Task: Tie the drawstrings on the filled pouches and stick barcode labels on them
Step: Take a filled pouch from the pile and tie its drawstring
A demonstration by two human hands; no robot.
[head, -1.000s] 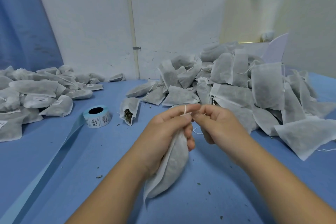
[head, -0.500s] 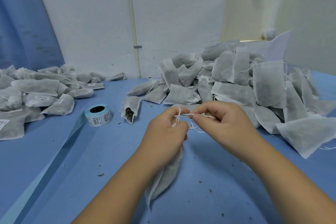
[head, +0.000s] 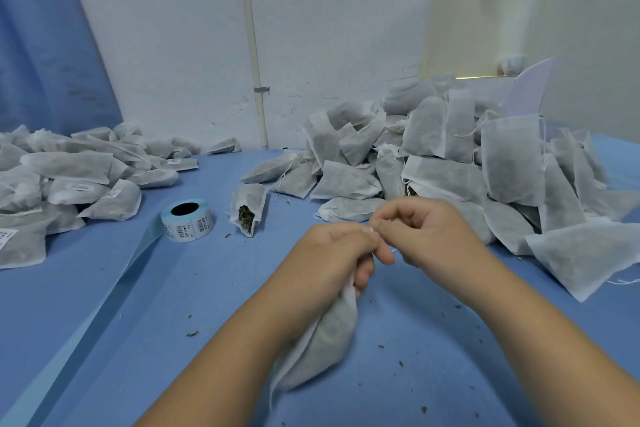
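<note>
Your left grip is curled tight around the gathered neck of a filled pouch. The pouch's body hangs out below your fist and slants down toward you, its lower end on or just above the blue surface; which of the two cannot be told. Your right grip sits just right of the left, knuckles up and fingers curled. Its thumb and forefinger pinch in against your left fingertips, right at the pouch's mouth. Only a short bit of white drawstring shows under those fingers; the rest is hidden between your hands.

Beyond your hands, slightly left, an open pouch lies by itself with dark dried leaf showing at its mouth. Just left of it stands the label roll, barcodes facing you, and its pale blue backing strip trails off toward the near left. A big heap of pouches with loose strings fills the far right, reaching close behind your right grip. A second spread of pouches, several with white labels on them, lies at the far left. Small flecks of leaf dot the surface around your arms.
</note>
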